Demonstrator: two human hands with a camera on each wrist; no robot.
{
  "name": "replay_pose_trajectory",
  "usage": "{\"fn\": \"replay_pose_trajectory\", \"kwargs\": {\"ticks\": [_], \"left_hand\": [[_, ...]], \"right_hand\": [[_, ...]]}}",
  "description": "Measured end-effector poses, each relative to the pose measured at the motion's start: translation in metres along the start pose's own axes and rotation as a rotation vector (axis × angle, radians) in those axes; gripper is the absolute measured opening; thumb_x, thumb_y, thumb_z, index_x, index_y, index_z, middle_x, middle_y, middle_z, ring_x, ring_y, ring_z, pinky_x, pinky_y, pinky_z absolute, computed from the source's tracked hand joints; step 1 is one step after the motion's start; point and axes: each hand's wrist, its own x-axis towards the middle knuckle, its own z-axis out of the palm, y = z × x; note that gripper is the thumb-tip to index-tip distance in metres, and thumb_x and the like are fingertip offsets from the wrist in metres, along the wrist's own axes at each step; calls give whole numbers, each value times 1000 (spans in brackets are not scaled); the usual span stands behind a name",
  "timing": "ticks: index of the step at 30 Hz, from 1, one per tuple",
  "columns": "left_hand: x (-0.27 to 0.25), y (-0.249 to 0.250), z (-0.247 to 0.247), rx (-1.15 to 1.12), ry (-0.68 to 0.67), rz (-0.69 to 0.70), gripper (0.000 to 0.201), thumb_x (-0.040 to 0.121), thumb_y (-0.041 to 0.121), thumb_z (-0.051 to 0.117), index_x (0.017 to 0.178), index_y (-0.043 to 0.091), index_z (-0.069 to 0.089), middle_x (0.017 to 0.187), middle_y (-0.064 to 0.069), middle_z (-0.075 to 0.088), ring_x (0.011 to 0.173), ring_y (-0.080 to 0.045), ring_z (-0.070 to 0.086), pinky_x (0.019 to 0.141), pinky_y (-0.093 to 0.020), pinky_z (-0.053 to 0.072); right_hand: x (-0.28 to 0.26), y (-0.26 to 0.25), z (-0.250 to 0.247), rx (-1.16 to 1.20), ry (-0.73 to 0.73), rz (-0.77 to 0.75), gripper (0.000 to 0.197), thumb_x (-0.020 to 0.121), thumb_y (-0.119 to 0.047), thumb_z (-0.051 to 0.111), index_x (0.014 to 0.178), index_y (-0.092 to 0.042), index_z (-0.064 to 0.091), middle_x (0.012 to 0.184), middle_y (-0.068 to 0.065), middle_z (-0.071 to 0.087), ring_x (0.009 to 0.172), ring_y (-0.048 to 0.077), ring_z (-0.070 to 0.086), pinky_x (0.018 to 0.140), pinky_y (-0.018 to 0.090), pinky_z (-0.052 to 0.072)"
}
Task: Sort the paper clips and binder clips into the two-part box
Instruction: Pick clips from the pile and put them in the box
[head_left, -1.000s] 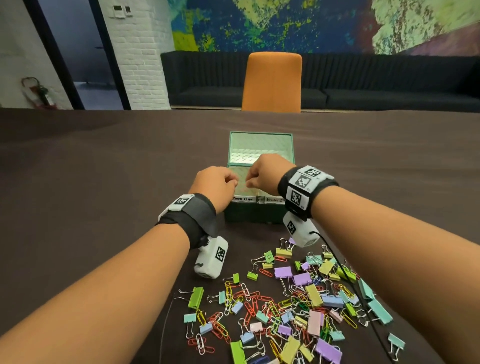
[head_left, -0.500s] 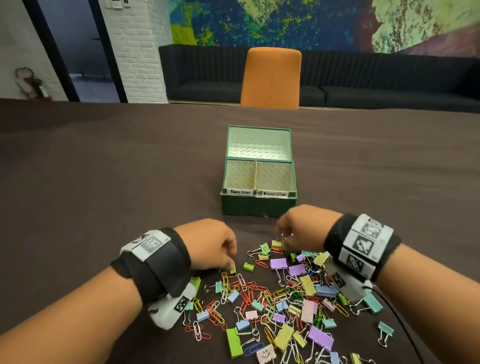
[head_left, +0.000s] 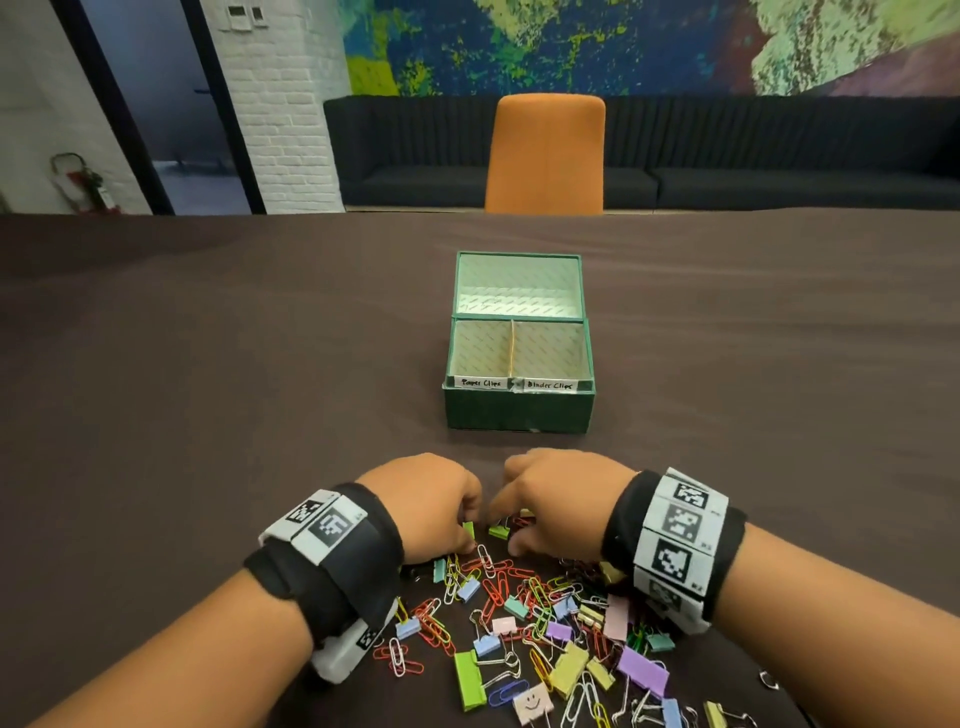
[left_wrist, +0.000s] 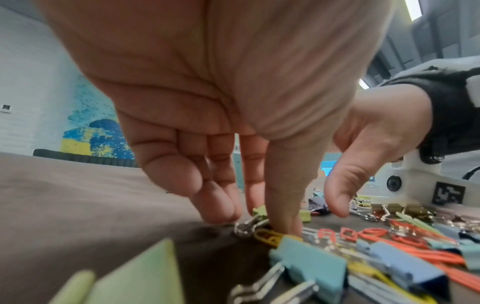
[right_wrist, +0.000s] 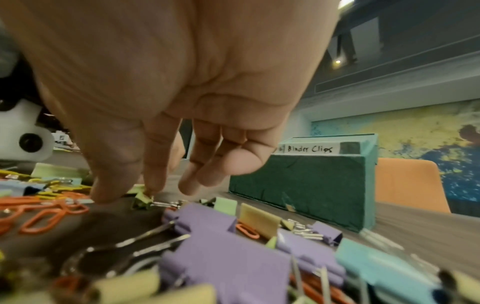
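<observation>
The pile of paper clips and binder clips (head_left: 535, 618) is spread over the near side of the worktop (head_left: 208, 364), a jumble of orange, yellow and white wire clips mixed with purple, blue, green and yellow binder clips. Both hands are down at its far edge, side by side.

The left hand (head_left: 431, 506) has its fingers (left_wrist: 215, 201) pointing down at the cloth, thumb and forefinger closing on a small green binder clip (left_wrist: 259, 211) by its silver wire handle. It looks like a pinch, though the blur makes it hard to be sure.

The right hand (head_left: 561, 499) is doing much the same: thumb and forefinger tips sit on another small green binder clip (right_wrist: 142, 200), the other fingers loosely curled above it.

The two-part box (head_left: 519, 410) sits just beyond the hands, dark green outside, lid flipped back, a divider down the middle. Its front rim has handwritten labels, "Paper Clips" on the left half and "Binder Clips" (right_wrist: 309, 148) on the right. Both halves look bare.

Behind the worktop there's an orange chair (head_left: 545, 153) and a dark sofa (head_left: 779, 150) under a colourful mural.
</observation>
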Motion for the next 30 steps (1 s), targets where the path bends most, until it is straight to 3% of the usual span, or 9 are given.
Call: {"fn": "replay_pose_trajectory", "kwargs": {"ticks": [3, 7, 12, 14, 17, 20, 23, 25, 30], "left_hand": [[-2, -4, -1, -42, 79, 0, 20, 80, 43, 72, 92, 32, 61, 82, 13, 61, 78, -7, 56, 68, -28, 47], [5, -9, -16, -166, 284, -33, 14, 82, 36, 71, 92, 31, 63, 79, 14, 64, 76, -4, 60, 77, -33, 54], [44, 6, -62, -303, 628, 98, 21, 86, 29, 69, 107, 35, 68, 85, 15, 65, 81, -8, 61, 80, -29, 52], [66, 17, -80, -296, 672, 134, 17, 88, 30, 68, 104, 35, 68, 87, 16, 65, 84, -8, 62, 81, -28, 52], [97, 28, -94, -243, 534, 102, 19, 88, 33, 67, 106, 38, 67, 97, 16, 67, 86, -8, 65, 84, -26, 51], [106, 27, -90, -164, 457, 56, 22, 90, 31, 66, 112, 34, 69, 107, 11, 66, 93, -11, 63, 85, -25, 47], [88, 16, -77, -143, 512, 83, 14, 90, 29, 64, 103, 31, 69, 96, 14, 62, 85, -10, 58, 83, -29, 50], [65, 7, -65, -95, 499, 109, 8, 89, 30, 65, 96, 31, 69, 89, 16, 58, 81, -9, 56, 79, -30, 50], [-4, -22, -40, -6, 171, 161, 7, 86, 34, 70, 93, 32, 69, 82, 16, 61, 74, 0, 56, 70, -19, 46]], "right_hand": [[3, -2, 3, -8, -4, -7, 36, 89, -37, 65, 124, -42, 62, 116, -1, 51, 109, 23, 52, 82, 36, 47], [3, 3, 9, 15, 25, 8, 25, 88, -29, 66, 112, -32, 67, 114, -2, 52, 103, 25, 57, 75, 32, 43], [-3, 12, 12, 129, 50, 75, 18, 84, -35, 68, 101, -30, 65, 108, -4, 57, 97, 23, 58, 82, 36, 51], [-6, 14, 14, 167, 43, 70, 15, 85, -32, 67, 100, -30, 64, 105, -2, 61, 95, 23, 59, 84, 40, 53], [-14, 18, 13, 227, 127, 56, 17, 86, -33, 66, 103, -32, 62, 104, -5, 63, 93, 20, 60, 83, 38, 53], [-27, 33, 6, 403, 321, 71, 18, 87, -32, 68, 104, -33, 63, 98, -10, 65, 80, 9, 60, 77, 31, 54], [-31, 57, -6, 626, 552, 173, 19, 85, -26, 72, 99, -30, 61, 85, -9, 66, 72, 8, 61, 71, 26, 53], [-25, 74, -18, 633, 707, 257, 20, 83, -26, 73, 90, -26, 55, 81, -11, 61, 69, 10, 58, 67, 25, 50], [5, 95, -51, 455, 733, 338, 10, 87, -25, 66, 87, -21, 56, 85, -9, 61, 72, 11, 54, 69, 30, 44]]}}
